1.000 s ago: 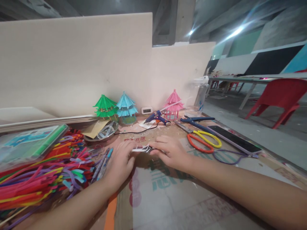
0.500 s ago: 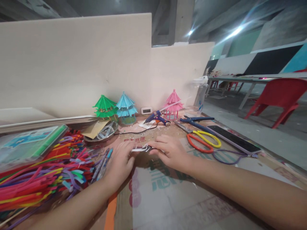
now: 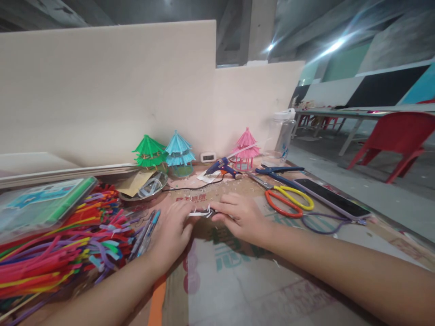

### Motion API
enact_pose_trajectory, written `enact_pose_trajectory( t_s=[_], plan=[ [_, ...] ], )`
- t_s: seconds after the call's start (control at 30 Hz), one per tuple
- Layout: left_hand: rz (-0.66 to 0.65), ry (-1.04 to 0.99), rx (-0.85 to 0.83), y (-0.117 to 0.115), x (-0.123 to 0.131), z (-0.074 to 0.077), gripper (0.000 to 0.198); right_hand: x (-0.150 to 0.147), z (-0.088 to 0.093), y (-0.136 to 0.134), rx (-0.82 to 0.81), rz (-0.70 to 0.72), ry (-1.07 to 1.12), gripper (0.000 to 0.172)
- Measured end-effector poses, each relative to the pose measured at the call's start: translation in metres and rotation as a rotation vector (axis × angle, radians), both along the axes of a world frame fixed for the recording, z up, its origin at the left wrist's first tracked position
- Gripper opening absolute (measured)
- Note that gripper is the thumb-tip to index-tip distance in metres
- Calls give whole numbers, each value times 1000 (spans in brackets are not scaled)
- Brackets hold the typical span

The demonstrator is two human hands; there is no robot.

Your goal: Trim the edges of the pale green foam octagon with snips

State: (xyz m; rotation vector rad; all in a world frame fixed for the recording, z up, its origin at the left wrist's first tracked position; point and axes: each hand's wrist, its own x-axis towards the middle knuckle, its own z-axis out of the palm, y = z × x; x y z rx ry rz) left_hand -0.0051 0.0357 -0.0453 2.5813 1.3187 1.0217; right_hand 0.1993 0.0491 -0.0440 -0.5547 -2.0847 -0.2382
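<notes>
Above the cardboard sheet, my left hand (image 3: pixel 174 231) pinches one end of a thin white strip (image 3: pixel 197 214). Facing it, my right hand (image 3: pixel 238 216) is closed, with thumb and fingertips on a small dark piece (image 3: pixel 212 211) at the strip's other end. Short white slivers stick up where the two meet. How the strip and the dark piece are joined is too small to make out. Left of my left hand lie several pens (image 3: pixel 147 233). Scissors (image 3: pixel 288 199) with one orange and one yellow handle loop lie beyond my right hand.
Colourful pipe cleaners (image 3: pixel 44 262) and a plastic case (image 3: pixel 44 203) fill the left. Behind are a metal dish (image 3: pixel 149 192), green (image 3: pixel 147 151), blue (image 3: pixel 179 154) and pink (image 3: pixel 247 149) pavilion models, and a glue gun (image 3: pixel 222 167). Blue-handled cutters (image 3: pixel 278 169), a phone (image 3: pixel 329 197) and a bottle (image 3: pixel 282 136) stand right.
The white slivers between my fingertips have shifted slightly and one now points more upright. Both hands stay in nearly the same place with their grip kept.
</notes>
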Motion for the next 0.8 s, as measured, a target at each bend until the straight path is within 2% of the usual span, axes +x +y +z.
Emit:
enact_pose_trajectory(
  t_s=[0.2, 0.37, 0.5, 0.6, 0.67, 0.73, 0.8],
  plan=[
    [3, 11, -11, 2, -2, -1, 26, 0, -1, -2, -31, -24, -20, 29],
    [14, -49, -40, 5, -3, -5, 20, 1, 3, 2, -159, -13, 77, 26],
    [77, -234, -141, 10, -4, -9, 21, 8, 11, 21, -419, -107, 328, 27],
    [101, -396, -254, 13, -4, -9, 28, 19, 17, 39, -624, -187, 313, 28],
    [101, -490, -319, 16, -4, -8, 34, 26, 21, 48, -775, -165, 199, 28],
    [103, -578, -380, 19, -4, -7, 40, 31, 24, 52, -924, -81, 113, 36],
    [103, -662, -443, 22, -5, -7, 45, 34, 24, 51, -970, 19, 39, 41]
  ],
)
